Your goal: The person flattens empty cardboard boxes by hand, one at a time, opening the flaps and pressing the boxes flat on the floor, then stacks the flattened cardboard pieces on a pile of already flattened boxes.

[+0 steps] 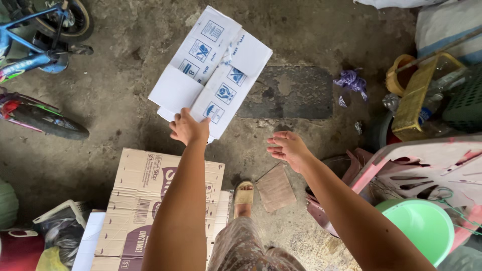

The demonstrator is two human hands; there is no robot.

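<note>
Above the floor, left hand [188, 128] gripping white flattened carton [211, 70], long axis up-right.

The floor [120, 90] is rough, stained grey concrete with a darker rectangular patch [291, 93] set into it. A blue bicycle [35, 35] stands at the upper left, a pink plastic chair [427, 165] and a green basin [422, 223] at the right. Daylight is soft and even.
</note>
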